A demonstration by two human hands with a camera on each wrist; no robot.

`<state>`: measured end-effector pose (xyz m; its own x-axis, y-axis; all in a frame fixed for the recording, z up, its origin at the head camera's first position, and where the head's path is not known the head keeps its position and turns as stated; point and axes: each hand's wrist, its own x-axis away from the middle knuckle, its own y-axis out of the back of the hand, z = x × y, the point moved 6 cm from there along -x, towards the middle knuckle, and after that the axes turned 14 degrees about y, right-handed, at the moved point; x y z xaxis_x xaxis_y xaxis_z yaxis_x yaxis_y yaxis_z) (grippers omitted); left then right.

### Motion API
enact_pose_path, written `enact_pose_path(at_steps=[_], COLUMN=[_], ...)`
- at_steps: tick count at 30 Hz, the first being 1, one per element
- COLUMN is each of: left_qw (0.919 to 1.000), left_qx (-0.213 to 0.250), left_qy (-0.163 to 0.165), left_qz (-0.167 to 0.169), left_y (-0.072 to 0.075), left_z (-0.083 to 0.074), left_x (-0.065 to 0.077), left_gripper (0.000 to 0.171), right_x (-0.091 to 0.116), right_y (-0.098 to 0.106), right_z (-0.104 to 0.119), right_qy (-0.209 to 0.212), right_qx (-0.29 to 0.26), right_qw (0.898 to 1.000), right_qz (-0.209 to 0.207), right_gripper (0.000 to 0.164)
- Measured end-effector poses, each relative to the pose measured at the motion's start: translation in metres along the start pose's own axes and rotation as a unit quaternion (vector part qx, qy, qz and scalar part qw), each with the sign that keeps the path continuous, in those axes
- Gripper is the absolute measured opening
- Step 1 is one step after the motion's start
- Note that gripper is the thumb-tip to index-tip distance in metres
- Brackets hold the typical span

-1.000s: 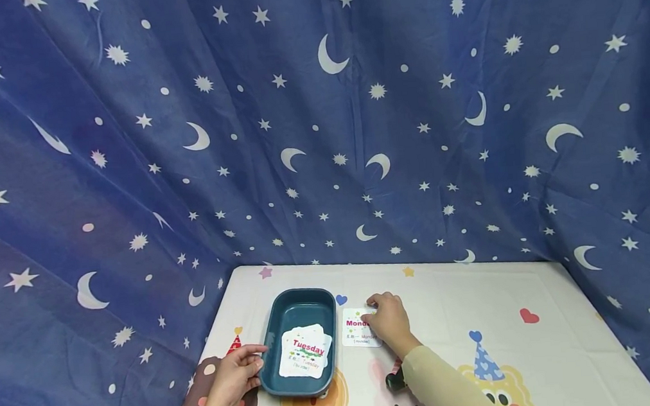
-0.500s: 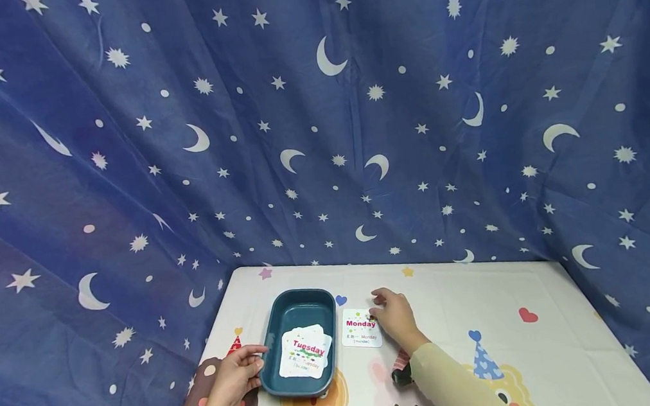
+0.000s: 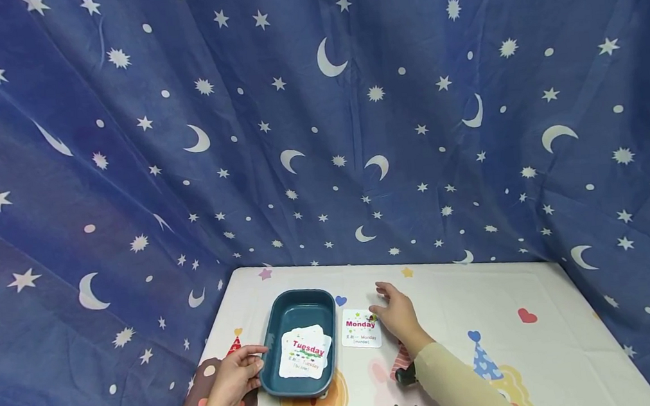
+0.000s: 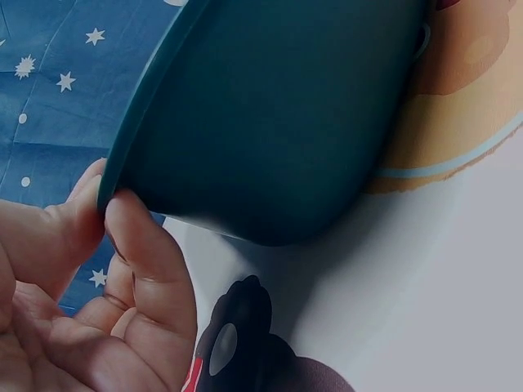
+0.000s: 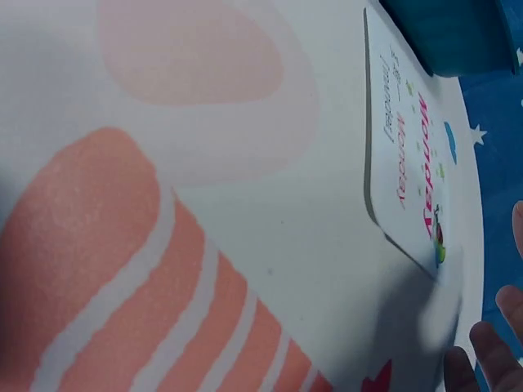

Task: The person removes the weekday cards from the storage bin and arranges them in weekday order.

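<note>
My left hand [image 3: 237, 378] pinches the left rim of a dark teal plastic tray [image 3: 297, 299]; in the left wrist view the thumb and index finger [image 4: 151, 265] meet on that rim [image 4: 122, 155]. Inside the tray lies a small pile of white cards, a Tuesday card [image 3: 302, 353] on top. To the right of the tray a Monday card [image 3: 362, 329] lies flat on the table, its text also legible in the right wrist view. My right hand [image 3: 400, 316] hovers beside that card's upper right corner, fingers loosely bent and holding nothing.
The white tablecloth [image 3: 472, 293] carries printed cartoon animals, hearts and stars. Behind and at both sides hangs a blue curtain [image 3: 319, 132] with moons and stars. A dark wrist-camera mount [image 3: 405, 375] sits at my right wrist.
My right hand has let go of the Monday card and drawn away to the right and slightly back, uncovering the card's right side. The left hand and tray have stayed put.
</note>
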<state>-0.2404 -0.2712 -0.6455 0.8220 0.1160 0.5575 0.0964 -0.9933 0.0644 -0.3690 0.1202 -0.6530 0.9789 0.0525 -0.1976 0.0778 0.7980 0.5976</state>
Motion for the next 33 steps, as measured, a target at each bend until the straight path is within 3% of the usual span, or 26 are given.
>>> enact_pose_path(at_steps=[16, 33], left_qw=[0.9998, 0.9999], left_qx=[-0.006, -0.005], left_qy=[-0.002, -0.006], left_qz=[0.021, 0.012], left_y=[-0.001, 0.0], left_z=[-0.001, -0.001], left_x=[0.001, -0.001], left_gripper=[0.035, 0.032], right_x=[0.003, 0.009], right_y=[-0.003, -0.022], right_z=[0.033, 0.083], right_qy=[0.066, 0.118], right_qx=[0.016, 0.057], right_qw=[0.997, 0.99], right_qz=[0.03, 0.054], right_gripper=[0.088, 0.108])
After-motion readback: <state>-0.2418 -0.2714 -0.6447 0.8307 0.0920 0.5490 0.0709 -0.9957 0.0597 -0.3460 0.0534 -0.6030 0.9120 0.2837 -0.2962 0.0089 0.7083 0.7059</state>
